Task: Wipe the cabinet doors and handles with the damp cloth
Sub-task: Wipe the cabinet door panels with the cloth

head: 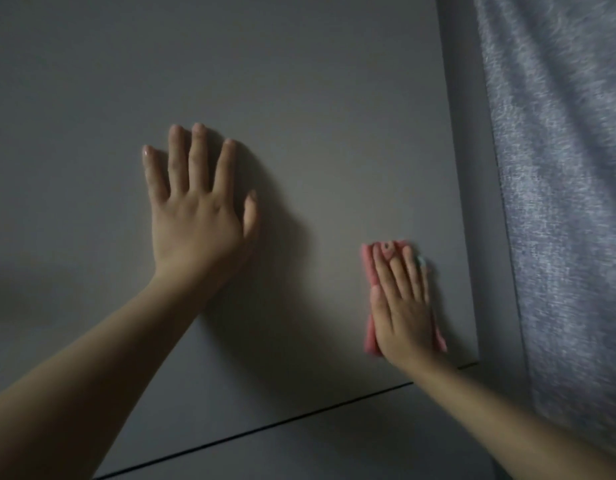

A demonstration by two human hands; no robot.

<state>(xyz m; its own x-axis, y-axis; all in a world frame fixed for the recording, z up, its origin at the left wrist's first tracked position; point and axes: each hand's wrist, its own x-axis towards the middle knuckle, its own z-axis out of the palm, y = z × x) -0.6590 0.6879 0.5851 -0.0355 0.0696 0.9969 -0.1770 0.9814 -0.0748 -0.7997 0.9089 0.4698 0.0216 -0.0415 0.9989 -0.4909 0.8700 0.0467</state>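
Pressing the pink damp cloth [370, 268] flat against the grey cabinet door [334, 116], your right hand [403, 310] is working near the door's lower right corner, fingers straight and laid over the folded cloth rather than curled round it. Your left hand [195, 209] is resting open-palmed on the same door, well apart from the cloth, fingers spread and holding nothing, so neither grip is clamped on anything. You are partway through this panel at best: no wet streaks are showing in the dim light, so I cannot tell how much of it is already wiped. A dark seam [265, 427] is marking a second panel below, and no handle is in view; those are probably waiting. A grey curtain [559, 168] is hanging just beside the door's right edge.
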